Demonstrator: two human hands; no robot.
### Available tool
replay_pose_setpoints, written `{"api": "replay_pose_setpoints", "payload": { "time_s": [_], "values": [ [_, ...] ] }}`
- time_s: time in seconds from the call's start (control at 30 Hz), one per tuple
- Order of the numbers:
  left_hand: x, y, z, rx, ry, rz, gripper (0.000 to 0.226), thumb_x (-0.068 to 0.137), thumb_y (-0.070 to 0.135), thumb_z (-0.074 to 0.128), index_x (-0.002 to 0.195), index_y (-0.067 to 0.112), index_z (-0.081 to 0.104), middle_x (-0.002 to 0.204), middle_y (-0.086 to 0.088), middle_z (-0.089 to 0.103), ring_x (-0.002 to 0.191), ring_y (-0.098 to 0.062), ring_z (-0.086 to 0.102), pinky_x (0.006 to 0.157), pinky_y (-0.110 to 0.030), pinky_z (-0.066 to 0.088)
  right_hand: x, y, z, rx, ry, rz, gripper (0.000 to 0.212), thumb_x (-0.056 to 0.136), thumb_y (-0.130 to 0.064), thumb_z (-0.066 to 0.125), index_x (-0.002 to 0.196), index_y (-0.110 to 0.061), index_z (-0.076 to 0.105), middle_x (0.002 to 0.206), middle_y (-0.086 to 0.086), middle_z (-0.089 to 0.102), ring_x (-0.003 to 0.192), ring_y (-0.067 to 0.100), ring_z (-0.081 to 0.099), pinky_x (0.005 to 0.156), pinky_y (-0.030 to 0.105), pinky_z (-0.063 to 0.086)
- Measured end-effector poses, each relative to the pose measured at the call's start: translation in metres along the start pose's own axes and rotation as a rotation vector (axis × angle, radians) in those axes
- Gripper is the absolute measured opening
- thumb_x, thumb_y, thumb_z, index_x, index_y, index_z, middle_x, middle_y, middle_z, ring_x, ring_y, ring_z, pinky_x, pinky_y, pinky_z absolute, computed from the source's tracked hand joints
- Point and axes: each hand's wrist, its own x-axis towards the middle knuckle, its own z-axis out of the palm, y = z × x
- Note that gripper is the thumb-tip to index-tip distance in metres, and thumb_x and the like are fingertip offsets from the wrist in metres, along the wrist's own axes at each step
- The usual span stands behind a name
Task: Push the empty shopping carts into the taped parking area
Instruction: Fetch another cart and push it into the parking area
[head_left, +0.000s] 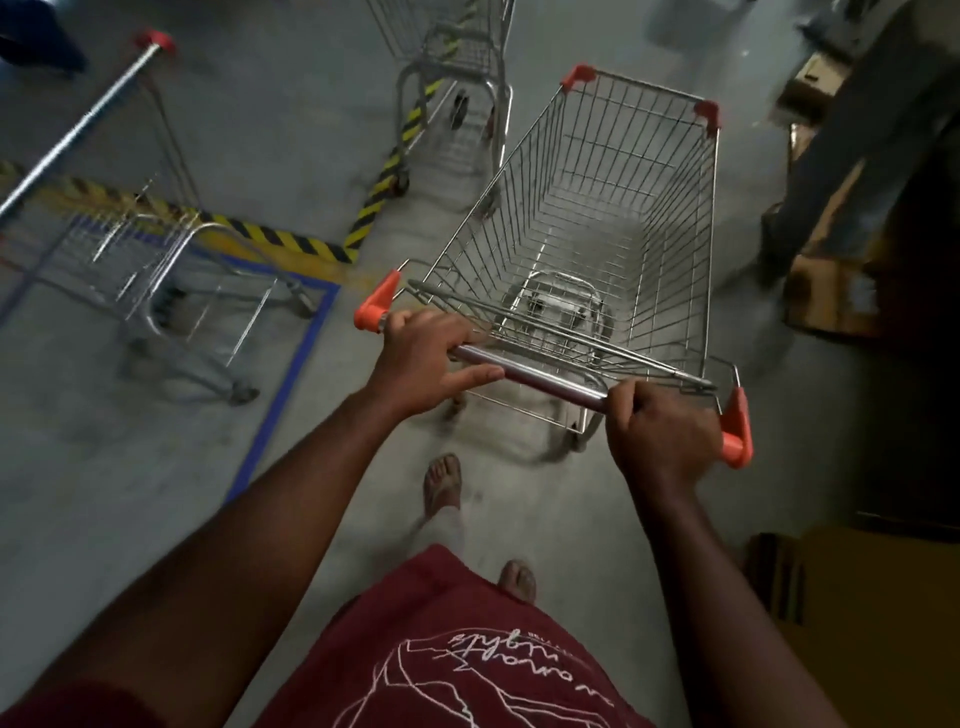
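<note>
An empty wire shopping cart (597, 218) with orange corner caps stands straight ahead of me. My left hand (423, 358) grips the left end of its metal handle bar (530, 376), fingers curled over the top. My right hand (662, 428) grips the right end of the bar beside the orange end cap. The taped parking area lies to my left, marked by blue tape (280, 395) and yellow-black striped tape (291, 241) on the grey floor. A second empty cart (130, 249) stands inside that taped area.
A third cart (457, 67) stands ahead at the top, beside a yellow-black tape strip (387, 174). Cardboard boxes (826, 291) and a person's legs (831, 171) crowd the right side. More cardboard (857, 613) sits at lower right. My bare feet are on the concrete floor.
</note>
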Motion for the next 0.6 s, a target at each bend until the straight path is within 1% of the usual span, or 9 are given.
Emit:
{"api": "replay_pose_setpoints", "payload": {
  "time_s": [0.1,0.2,0.3,0.4,0.5,0.6],
  "values": [
    [-0.049,0.020,0.001,-0.016,0.010,-0.046,0.059,0.078,0.090,0.050,0.098,0.037,0.067,0.093,0.025,0.054,0.100,-0.013,0.059,0.091,-0.031,0.023,-0.038,0.015,-0.012,0.000,-0.026,-0.039,0.038,0.095,-0.030,0.048,0.063,-0.014,0.063,0.057,0.010,0.063,0.051,0.034,0.055,0.066,0.040,0.036],
    [-0.094,0.040,0.000,-0.010,0.013,-0.086,0.061,0.077,0.092,0.048,0.096,0.036,0.066,0.094,0.020,0.063,0.098,-0.013,0.059,0.093,-0.035,0.028,-0.069,0.031,-0.025,0.051,-0.051,-0.070,0.036,0.092,-0.030,0.050,0.063,-0.014,0.064,0.058,0.010,0.062,0.053,0.034,0.056,0.066,0.040,0.040],
    [-0.133,0.056,-0.002,0.036,-0.003,-0.118,0.066,0.077,0.093,0.044,0.095,0.034,0.067,0.093,0.017,0.065,0.097,-0.015,0.059,0.097,-0.040,0.031,-0.099,0.043,-0.034,0.051,-0.067,-0.117,0.037,0.091,-0.031,0.046,0.064,-0.014,0.065,0.058,0.010,0.063,0.052,0.035,0.056,0.068,0.040,0.042],
    [-0.173,0.069,-0.007,0.072,-0.006,-0.148,0.068,0.079,0.092,0.043,0.097,0.032,0.069,0.096,0.015,0.066,0.099,-0.014,0.058,0.098,-0.038,0.029,-0.129,0.050,-0.042,0.061,-0.085,-0.147,0.041,0.092,-0.035,0.039,0.067,-0.015,0.066,0.058,0.008,0.063,0.052,0.033,0.057,0.067,0.039,0.043],
    [-0.215,0.080,-0.010,0.085,-0.013,-0.178,0.066,0.080,0.091,0.045,0.100,0.033,0.069,0.100,0.015,0.067,0.101,-0.014,0.058,0.099,-0.040,0.031,-0.164,0.054,-0.048,0.047,-0.103,-0.148,0.044,0.094,-0.037,0.038,0.068,-0.016,0.068,0.058,0.005,0.063,0.053,0.031,0.057,0.066,0.038,0.045],
    [-0.260,0.087,-0.014,0.106,-0.008,-0.191,0.068,0.080,0.092,0.042,0.100,0.033,0.069,0.100,0.015,0.066,0.100,-0.015,0.057,0.098,-0.041,0.032,-0.203,0.056,-0.056,0.025,-0.104,-0.159,0.045,0.094,-0.038,0.038,0.069,-0.017,0.069,0.060,0.004,0.065,0.054,0.029,0.058,0.068,0.036,0.044]
  ]
}}
